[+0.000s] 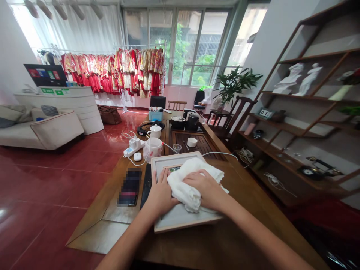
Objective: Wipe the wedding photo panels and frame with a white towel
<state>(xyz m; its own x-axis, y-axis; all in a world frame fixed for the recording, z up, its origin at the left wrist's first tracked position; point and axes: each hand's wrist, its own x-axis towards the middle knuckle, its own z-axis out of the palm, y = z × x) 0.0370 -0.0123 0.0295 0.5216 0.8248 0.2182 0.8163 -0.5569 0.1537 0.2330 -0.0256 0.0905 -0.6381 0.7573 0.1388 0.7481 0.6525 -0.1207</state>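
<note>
A light wood picture frame (168,227) with a wide pale mat lies flat on the wooden table, tilted slightly to the view. Part of a small picture (174,169) shows at its middle; the rest is hidden under a bunched white cloth (184,185). My right hand (204,186) presses down on the cloth, fingers curled into its folds. On the left side of the frame rests my left hand (162,191), fingers stretched out flat over the surface and its thumb reaching to the cloth's lower edge.
Left of the frame lies a dark phone (129,187). Beyond are a power strip (132,147), a plastic tub (153,147), a lidded white cup (155,131), a small white bowl (192,142) and a dark kettle (192,121). A white cable (219,153) crosses behind the frame.
</note>
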